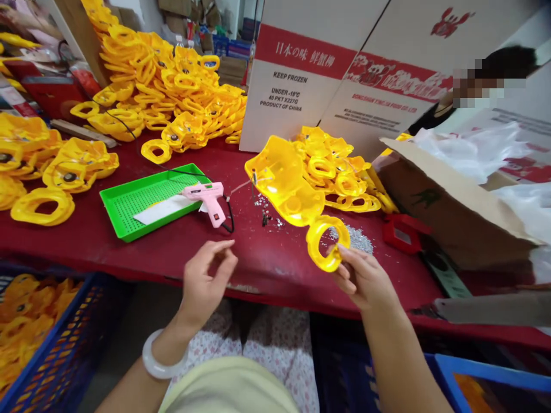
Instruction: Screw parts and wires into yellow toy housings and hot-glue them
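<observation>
My right hand (359, 274) grips a yellow plastic shell (286, 180) by the ring at its near end. The shell is held up above the table, its hollow side showing, with a thin wire at its left edge. My left hand (209, 281) is held over the table's front edge with nothing in it, its thumb and forefinger curved and apart. Nearest to it lies a pink glue gun (209, 201), its nozzle over a green tray (129, 234) that holds a white slip. Behind the held shell is a pile of similar yellow shells (350, 183).
Large stacks of yellow shells (172, 80) fill the back left. Small metal screws (359, 238) lie on the red table (267, 275). To the right are a red tape measure (404, 232) and an open carton (456, 212). Printed cartons (284, 126) stand behind; another person is partly visible.
</observation>
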Motion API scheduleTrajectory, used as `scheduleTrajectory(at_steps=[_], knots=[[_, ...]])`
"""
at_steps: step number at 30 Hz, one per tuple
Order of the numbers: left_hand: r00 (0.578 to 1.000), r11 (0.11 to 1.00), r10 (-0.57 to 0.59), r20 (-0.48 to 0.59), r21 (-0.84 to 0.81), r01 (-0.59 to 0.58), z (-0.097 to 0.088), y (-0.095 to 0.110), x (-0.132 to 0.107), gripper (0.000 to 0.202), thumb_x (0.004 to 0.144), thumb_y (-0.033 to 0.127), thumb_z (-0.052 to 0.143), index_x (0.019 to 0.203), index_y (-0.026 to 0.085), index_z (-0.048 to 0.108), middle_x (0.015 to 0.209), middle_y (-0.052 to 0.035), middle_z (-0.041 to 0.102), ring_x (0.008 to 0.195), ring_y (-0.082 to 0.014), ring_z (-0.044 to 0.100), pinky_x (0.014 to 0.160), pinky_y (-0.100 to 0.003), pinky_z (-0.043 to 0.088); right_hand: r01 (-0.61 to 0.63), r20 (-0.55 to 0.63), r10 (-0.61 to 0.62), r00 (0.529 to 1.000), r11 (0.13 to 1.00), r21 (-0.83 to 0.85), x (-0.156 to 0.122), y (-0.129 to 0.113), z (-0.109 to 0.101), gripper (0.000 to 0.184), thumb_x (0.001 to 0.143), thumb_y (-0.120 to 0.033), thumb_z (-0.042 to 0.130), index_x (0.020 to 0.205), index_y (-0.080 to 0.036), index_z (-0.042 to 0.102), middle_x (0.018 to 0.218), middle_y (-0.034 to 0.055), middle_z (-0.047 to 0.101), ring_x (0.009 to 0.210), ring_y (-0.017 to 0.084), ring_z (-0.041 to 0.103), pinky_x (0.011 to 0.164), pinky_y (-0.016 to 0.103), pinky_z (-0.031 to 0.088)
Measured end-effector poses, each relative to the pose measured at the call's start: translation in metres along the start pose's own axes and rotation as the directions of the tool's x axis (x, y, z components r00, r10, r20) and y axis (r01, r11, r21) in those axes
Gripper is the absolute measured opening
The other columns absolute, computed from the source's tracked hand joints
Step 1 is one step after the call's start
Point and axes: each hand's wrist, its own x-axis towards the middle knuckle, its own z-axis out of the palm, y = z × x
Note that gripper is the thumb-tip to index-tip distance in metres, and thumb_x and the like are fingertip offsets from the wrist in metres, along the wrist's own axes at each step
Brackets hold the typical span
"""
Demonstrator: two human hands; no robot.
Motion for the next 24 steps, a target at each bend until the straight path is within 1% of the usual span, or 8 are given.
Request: scheduleTrajectory(at_steps=[3, 6, 10, 17, 19, 21, 22, 24], knots=[[0.927, 0.93, 0.29, -0.24, 0.299, -0.213, -0.007, 0.012, 0.002, 0.024, 0.086, 0.015, 0.062, 0.108, 0.021, 0.065, 0.097, -0.0053, 0.062, 0.092, -0.0173, 0.061, 0.084, -0.032, 0.053, -0.108, 0.008, 0.108, 0.994, 0.994, 0.003, -0.017, 0.01, -0.021, 0.04, 0.062, -0.049, 0.079, 0.057, -0.02, 0.052, 0.042, -0.0078, 0.034, 0.032, 0.002, 0.025, 0.028, 0.016, 0.018], [0.885, 0.767, 0.462, -0.05, 0.524, -0.371, -0.014, 0.016, 0.008, 0.053, 0.083, 0.011, 0.062, 0.134, 0.024, 0.051, 0.129, -0.0129, 0.054, 0.121, -0.0278, 0.052, 0.102, -0.046, 0.046, -0.201, 0.024, 0.201, 0.979, 0.98, 0.003, -0.024, 0.017, -0.038, 0.04, 0.056, -0.047, 0.083, 0.056, -0.02, 0.054, 0.04, -0.0088, 0.031, 0.033, 0.001, 0.02, 0.028, 0.016, 0.016], [0.838, 0.625, 0.484, 0.253, 0.57, -0.533, -0.02, 0.012, 0.013, 0.065, 0.084, 0.005, 0.056, 0.142, 0.031, 0.041, 0.152, -0.0119, 0.034, 0.137, -0.0312, 0.037, 0.107, -0.053, 0.04, -0.286, 0.095, 0.29, 0.952, 0.957, -0.051, -0.02, 0.024, -0.048, 0.041, 0.054, -0.049, 0.083, 0.057, -0.018, 0.057, 0.039, -0.0094, 0.029, 0.034, 0.001, 0.018, 0.028, 0.015, 0.015], [0.736, 0.541, 0.409, 0.54, 0.505, -0.672, -0.015, -0.003, 0.008, 0.028, 0.089, 0.017, 0.059, 0.116, 0.019, 0.064, 0.119, -0.0103, 0.066, 0.109, -0.027, 0.052, 0.09, -0.045, 0.047, -0.296, 0.07, 0.317, 0.946, 0.931, -0.215, 0.012, 0.036, -0.043, 0.05, 0.055, -0.06, 0.079, 0.054, -0.018, 0.052, 0.04, -0.0074, 0.034, 0.035, 0.003, 0.025, 0.031, 0.018, 0.016], [0.724, 0.542, 0.413, 0.553, 0.489, -0.683, -0.008, -0.006, 0.006, 0.022, 0.091, 0.019, 0.057, 0.111, 0.017, 0.067, 0.105, -0.0083, 0.071, 0.102, -0.0247, 0.054, 0.085, -0.041, 0.046, -0.232, -0.028, 0.242, 0.97, 0.884, -0.406, 0.019, 0.039, -0.043, 0.051, 0.064, -0.065, 0.071, 0.056, -0.018, 0.053, 0.042, -0.0044, 0.04, 0.036, 0.005, 0.032, 0.035, 0.021, 0.021], [0.727, 0.548, 0.415, 0.548, 0.487, -0.68, -0.001, -0.009, 0.004, 0.019, 0.092, 0.02, 0.057, 0.107, 0.019, 0.068, 0.097, -0.0066, 0.072, 0.098, -0.0229, 0.055, 0.083, -0.039, 0.043, -0.105, -0.153, 0.0, 0.988, 0.724, -0.681, 0.017, 0.041, -0.041, 0.05, 0.076, -0.064, 0.06, 0.06, -0.017, 0.056, 0.047, -0.0002, 0.049, 0.041, 0.009, 0.041, 0.042, 0.024, 0.03], [0.73, 0.547, 0.414, 0.543, 0.493, -0.677, 0.002, -0.01, 0.003, 0.018, 0.092, 0.022, 0.057, 0.106, 0.02, 0.069, 0.095, -0.0058, 0.072, 0.098, -0.0225, 0.055, 0.082, -0.038, 0.042, -0.047, -0.199, -0.187, 0.962, 0.605, -0.795, 0.012, 0.043, -0.038, 0.048, 0.081, -0.061, 0.056, 0.064, -0.017, 0.059, 0.052, 0.002, 0.054, 0.045, 0.011, 0.046, 0.048, 0.026, 0.035], [0.742, 0.543, 0.406, 0.534, 0.511, -0.666, 0.006, -0.01, 0.002, 0.018, 0.093, 0.024, 0.057, 0.105, 0.021, 0.069, 0.094, -0.0047, 0.072, 0.097, -0.0223, 0.055, 0.082, -0.038, 0.041, 0.036, -0.207, -0.526, 0.825, 0.415, -0.909, -0.007, 0.047, -0.029, 0.043, 0.087, -0.055, 0.051, 0.077, -0.016, 0.065, 0.062, 0.0045, 0.062, 0.054, 0.013, 0.051, 0.059, 0.029, 0.041]])
